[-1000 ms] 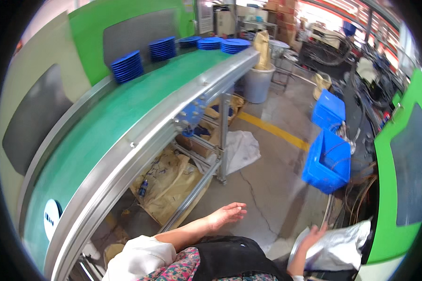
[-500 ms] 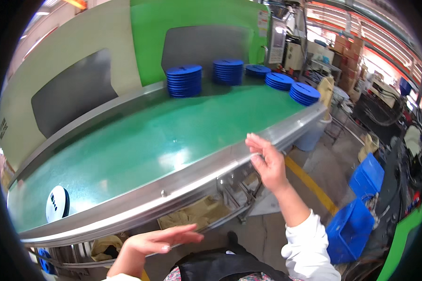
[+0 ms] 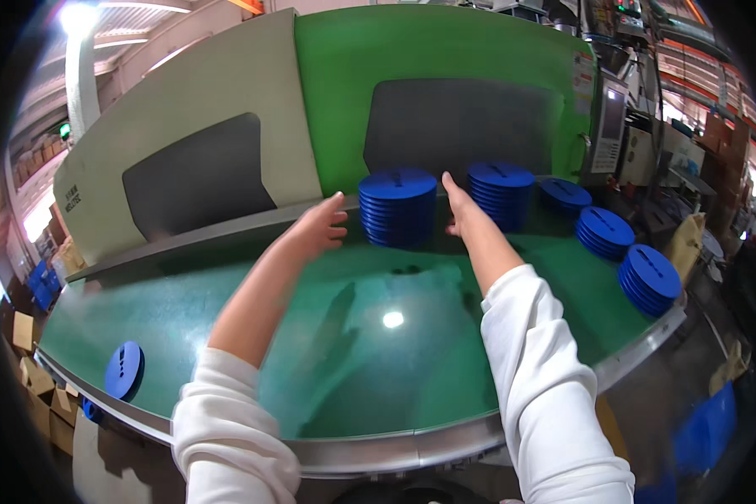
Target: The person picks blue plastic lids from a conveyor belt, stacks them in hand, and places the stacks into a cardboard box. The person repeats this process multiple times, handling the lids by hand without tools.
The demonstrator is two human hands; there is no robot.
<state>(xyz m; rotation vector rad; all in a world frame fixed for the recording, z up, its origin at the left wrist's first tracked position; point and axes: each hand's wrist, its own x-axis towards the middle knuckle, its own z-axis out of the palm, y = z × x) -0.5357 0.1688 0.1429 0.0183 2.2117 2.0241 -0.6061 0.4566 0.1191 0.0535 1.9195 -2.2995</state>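
Observation:
At the far side of the green conveyor belt (image 3: 370,336) rises a tall stack of blue discs (image 3: 397,210). My left hand (image 3: 315,228) reaches to its left side, fingers loosely bent and apart, holding nothing. On the stack's right, my right hand (image 3: 462,206) is stretched forward, thumb raised, also empty. Both hands appear slightly apart from the discs. Just beyond my right hand stands a second tall blue stack (image 3: 502,202), partly hidden by that hand.
Shorter stacks of blue discs (image 3: 605,231) line the belt's right end, the nearest pile (image 3: 649,281) close to the metal edge. A lone blue disc (image 3: 124,371) lies at the near left. A green and cream machine (image 3: 336,101) borders the belt's far side.
Both my hands have moved from the belt's near edge out over it, to either side of a tall stack. The view has swung, placing the stacks lower and further right.

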